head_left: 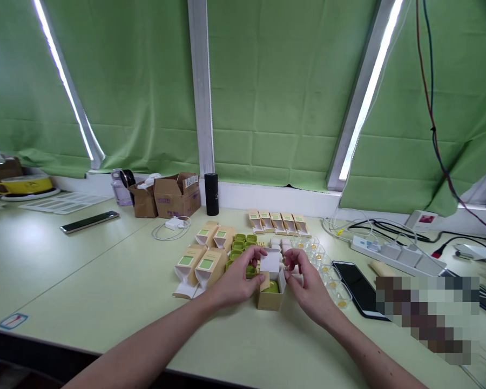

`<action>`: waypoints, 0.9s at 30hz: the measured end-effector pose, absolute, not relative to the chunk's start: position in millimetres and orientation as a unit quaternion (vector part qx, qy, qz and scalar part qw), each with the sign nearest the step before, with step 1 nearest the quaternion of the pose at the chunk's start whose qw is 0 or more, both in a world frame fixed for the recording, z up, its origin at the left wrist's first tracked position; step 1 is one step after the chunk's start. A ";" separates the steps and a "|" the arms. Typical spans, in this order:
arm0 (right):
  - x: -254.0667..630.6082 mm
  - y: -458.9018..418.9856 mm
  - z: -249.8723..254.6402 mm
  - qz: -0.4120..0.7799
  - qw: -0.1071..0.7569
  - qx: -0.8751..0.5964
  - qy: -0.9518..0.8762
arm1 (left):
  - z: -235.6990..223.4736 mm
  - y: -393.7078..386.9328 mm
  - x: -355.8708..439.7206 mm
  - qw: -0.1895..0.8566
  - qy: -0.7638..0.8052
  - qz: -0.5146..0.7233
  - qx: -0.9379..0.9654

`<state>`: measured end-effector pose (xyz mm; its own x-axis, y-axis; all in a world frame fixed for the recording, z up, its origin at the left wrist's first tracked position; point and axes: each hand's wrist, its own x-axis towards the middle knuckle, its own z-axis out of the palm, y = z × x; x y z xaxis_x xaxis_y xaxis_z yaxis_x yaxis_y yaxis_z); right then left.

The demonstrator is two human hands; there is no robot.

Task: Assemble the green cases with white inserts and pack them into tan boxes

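A small tan cardboard box (269, 301) stands upright on the table, its white-lined lid and side flaps up. Inside it sits a green piece (272, 287). My left hand (241, 275) curls its thumb and fingers around the left flap and lid edge. At the right flap, my right hand (305, 283) has its thumb and fingertips drawn together on the box. Several green square pieces (237, 246) lie in rows behind my left hand. Small clear cups (326, 265) with yellow centres stand in rows beside my right hand. White pieces (285, 243) are partly hidden behind the lid.
Several tan boxes with green labels (206, 263) stand left, and more (277, 222) line the back. A black phone (358, 289) lies right, near a white power strip (397, 256) and cables. Cartons (177, 197) and a black cylinder (211, 194) stand behind. A patch at right is pixelated.
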<state>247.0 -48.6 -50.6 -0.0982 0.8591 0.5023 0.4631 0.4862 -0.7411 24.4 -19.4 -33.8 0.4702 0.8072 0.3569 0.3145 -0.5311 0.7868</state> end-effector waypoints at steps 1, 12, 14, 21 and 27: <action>247.0 -48.3 -51.0 0.200 0.482 -0.465 -0.715 | -34.3 -19.5 24.6 0.328 0.356 0.373 0.791; 245.7 -46.5 -58.9 0.156 0.450 -0.470 -0.743 | -43.9 -15.4 28.3 0.322 0.350 0.386 0.790; 244.2 -46.3 -60.0 0.151 0.444 -0.474 -0.746 | -43.6 -15.8 28.7 0.321 0.349 0.387 0.790; 239.7 -45.6 -62.6 0.156 0.441 -0.491 -0.735 | -40.4 -18.1 30.0 0.321 0.352 0.393 0.787; 238.1 -46.2 -62.3 0.162 0.432 -0.494 -0.737 | -39.9 -17.7 29.7 0.311 0.351 0.386 0.794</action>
